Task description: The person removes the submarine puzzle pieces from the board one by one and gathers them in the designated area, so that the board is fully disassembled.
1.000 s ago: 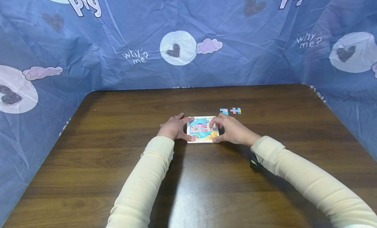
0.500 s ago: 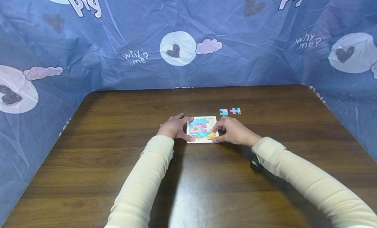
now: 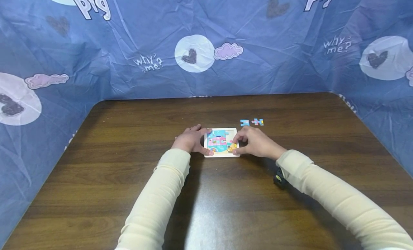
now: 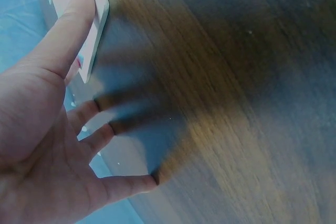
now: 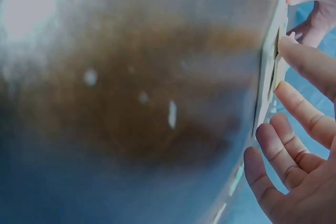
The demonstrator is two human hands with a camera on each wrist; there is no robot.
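A small jigsaw puzzle in a pale tray [image 3: 222,156] lies on the table, with a blue and pink picture [image 3: 217,139] filling its left side. Spread across the tray's left end, my left hand [image 3: 190,140] presses with thumb and forefinger near its two left corners. In the left wrist view the thumb [image 4: 68,30] lies straight over the tray, the other fingers reaching past it. My right hand [image 3: 256,142] pinches a yellow puzzle piece [image 3: 232,146] between thumb and forefinger at the tray's lower right. Its other fingers [image 5: 273,145] are loosely bent. Above that piece, the bare tray bottom shows.
Two loose puzzle pieces lie behind the tray to the right, a blue one [image 3: 244,122] and a multicoloured one [image 3: 258,122]. The brown wooden table [image 3: 129,171] reaches back to a printed blue cloth [image 3: 155,38]. A dark strap [image 3: 279,177] sits at the right cuff.
My right forefinger has drawn back rightward from over the tray, baring more of its right side. The yellow piece has shifted slightly in the fingers. My left hand has stayed in place.
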